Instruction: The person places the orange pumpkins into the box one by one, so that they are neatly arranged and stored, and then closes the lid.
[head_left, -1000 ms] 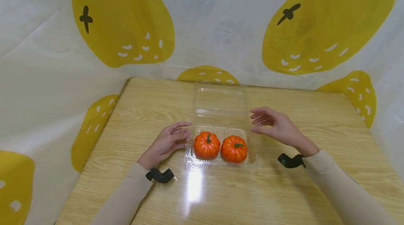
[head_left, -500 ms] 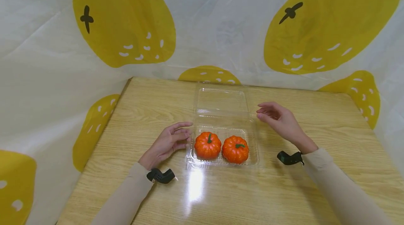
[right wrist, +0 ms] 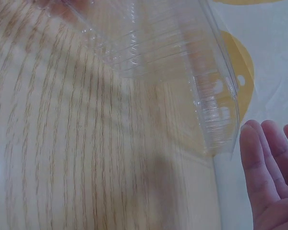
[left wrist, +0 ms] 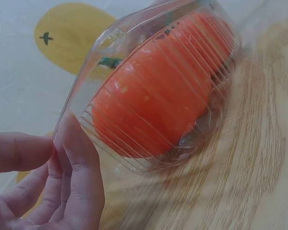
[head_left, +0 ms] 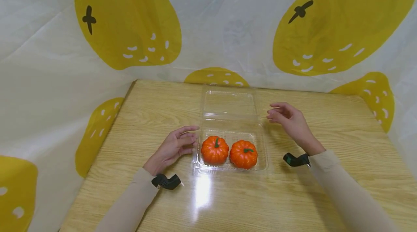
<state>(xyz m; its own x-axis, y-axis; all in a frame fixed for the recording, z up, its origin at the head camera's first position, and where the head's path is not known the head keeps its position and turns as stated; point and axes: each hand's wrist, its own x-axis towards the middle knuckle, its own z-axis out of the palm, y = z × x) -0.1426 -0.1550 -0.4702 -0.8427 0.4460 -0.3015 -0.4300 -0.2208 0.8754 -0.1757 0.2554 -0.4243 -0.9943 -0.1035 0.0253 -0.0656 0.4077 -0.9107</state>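
A clear plastic clamshell box (head_left: 230, 104) lies unfolded on the table, its lid flat toward the back wall. Two small orange pumpkins with green stems sit side by side in the front half: the left pumpkin (head_left: 215, 151) and the right pumpkin (head_left: 243, 155). My left hand (head_left: 172, 148) is at the box's left side. In the left wrist view, its thumb and index finger pinch the thin rim (left wrist: 66, 103). My right hand (head_left: 294, 127) hovers to the right of the box near the hinge, holding nothing, fingers loosely bent and apart from the plastic.
The wooden table (head_left: 156, 109) meets a white cloth (head_left: 224, 25) printed with big yellow lemons at the back and sides. A bright light reflection (head_left: 202, 190) shows on the wood in front of the box. Black wrist cameras sit below both hands.
My right hand has drawn away from the box's right edge, moving rightward and slightly back. My left hand, the box and the pumpkins stay put.
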